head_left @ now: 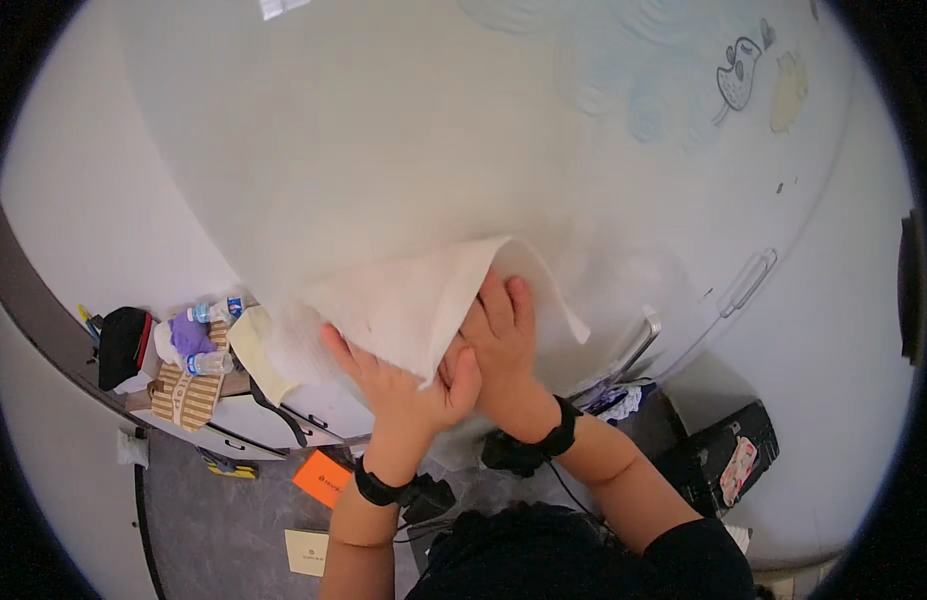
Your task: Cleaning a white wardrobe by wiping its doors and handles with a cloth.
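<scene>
Cream-white cloth [414,300] on a white board [404,150]; black wristbands [384,490]; orange card [324,477]; striped tan bag [189,395].

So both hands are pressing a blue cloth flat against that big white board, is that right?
Not quite: the cloth is white or cream, not blue. The head view shows the left hand and the right hand pressed against it on the big white board, with one corner folded over the right hand's fingers.

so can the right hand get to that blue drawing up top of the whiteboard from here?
Probably not without stepping closer: the right hand is pressed under the white cloth low on the whiteboard, and the blue drawing sits far above. Nothing blocks the way.
</scene>
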Motion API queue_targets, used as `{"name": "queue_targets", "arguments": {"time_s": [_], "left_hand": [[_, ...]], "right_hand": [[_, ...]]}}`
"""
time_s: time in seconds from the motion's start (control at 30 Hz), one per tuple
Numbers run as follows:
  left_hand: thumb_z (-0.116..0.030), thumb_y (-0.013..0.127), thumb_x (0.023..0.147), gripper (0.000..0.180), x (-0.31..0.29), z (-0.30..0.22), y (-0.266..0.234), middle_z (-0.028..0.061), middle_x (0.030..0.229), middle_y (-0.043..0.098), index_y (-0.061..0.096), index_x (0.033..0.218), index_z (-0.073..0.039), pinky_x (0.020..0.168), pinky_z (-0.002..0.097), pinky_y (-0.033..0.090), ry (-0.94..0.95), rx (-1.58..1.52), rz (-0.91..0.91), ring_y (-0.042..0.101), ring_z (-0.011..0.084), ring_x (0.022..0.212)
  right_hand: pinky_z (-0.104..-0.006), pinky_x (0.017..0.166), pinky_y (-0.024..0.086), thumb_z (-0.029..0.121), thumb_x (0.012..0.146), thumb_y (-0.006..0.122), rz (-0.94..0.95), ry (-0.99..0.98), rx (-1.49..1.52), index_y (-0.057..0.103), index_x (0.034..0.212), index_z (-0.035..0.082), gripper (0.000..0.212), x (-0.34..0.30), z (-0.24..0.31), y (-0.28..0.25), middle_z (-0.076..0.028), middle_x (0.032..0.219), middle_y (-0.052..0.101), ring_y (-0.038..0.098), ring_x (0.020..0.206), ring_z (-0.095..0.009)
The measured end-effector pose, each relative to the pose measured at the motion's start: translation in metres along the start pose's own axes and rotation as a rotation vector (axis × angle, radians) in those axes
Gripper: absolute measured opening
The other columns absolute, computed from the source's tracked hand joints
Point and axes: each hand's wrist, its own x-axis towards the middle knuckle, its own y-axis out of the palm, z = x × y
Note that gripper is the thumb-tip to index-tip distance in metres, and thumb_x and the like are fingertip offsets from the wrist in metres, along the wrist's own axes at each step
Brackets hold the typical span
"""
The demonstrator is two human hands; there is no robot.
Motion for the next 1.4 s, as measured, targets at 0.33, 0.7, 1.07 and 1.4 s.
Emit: {"name": "queue_targets", "arguments": {"time_s": [0.33, 0.7, 1.07, 1.4], "left_hand": [[-0.031, 0.051, 0.072, 0.044, -0.078, -0.004, 0.040, 0.0192, 0.120, 0.049, 0.057, 0.111, -0.011, 0.098, 0.0642, -0.001, -0.082, -0.127, 0.081, 0.037, 0.0413, 0.119], [-0.033, 0.047, 0.076, 0.062, -0.060, -0.007, 0.031, 0.0324, 0.130, 0.031, 0.039, 0.124, 0.005, 0.098, 0.0638, -0.002, -0.144, -0.063, 0.123, 0.018, 0.0506, 0.124], [-0.039, 0.032, 0.085, 0.069, -0.058, 0.003, 0.033, 0.0302, 0.140, 0.009, 0.021, 0.133, 0.009, 0.103, 0.0553, -0.004, -0.076, 0.065, 0.065, 0.004, 0.0444, 0.131], [-0.038, 0.025, 0.085, 0.067, -0.057, 0.008, 0.080, 0.0218, 0.144, 0.005, 0.011, 0.139, -0.001, 0.103, 0.0572, -0.004, 0.031, 0.259, -0.298, 0.004, 0.0437, 0.132]], "right_hand": [[-0.0417, 0.098, 0.021, 0.029, 0.067, 0.057, 0.348, 0.047, 0.097, 0.060, 0.102, 0.020, 0.036, -0.105, -0.004, 0.002, 0.003, 0.121, 0.049, 0.033, 0.123, -0.018], [-0.0399, 0.096, 0.031, 0.030, 0.076, 0.050, 0.298, 0.058, 0.161, 0.055, 0.115, 0.017, 0.041, -0.093, -0.004, -0.006, -0.001, 0.127, 0.046, 0.035, 0.123, -0.018], [-0.0360, 0.090, 0.041, 0.024, 0.082, 0.050, 0.341, 0.279, 0.541, 0.045, 0.123, 0.008, 0.045, -0.088, -0.002, -0.020, -0.006, 0.126, 0.046, 0.044, 0.114, -0.027], [-0.0305, 0.094, 0.033, 0.023, 0.082, 0.050, 0.187, 0.095, 0.158, 0.053, 0.120, 0.012, 0.040, -0.084, -0.028, -0.017, -0.002, 0.128, 0.047, 0.040, 0.118, -0.018]]}}
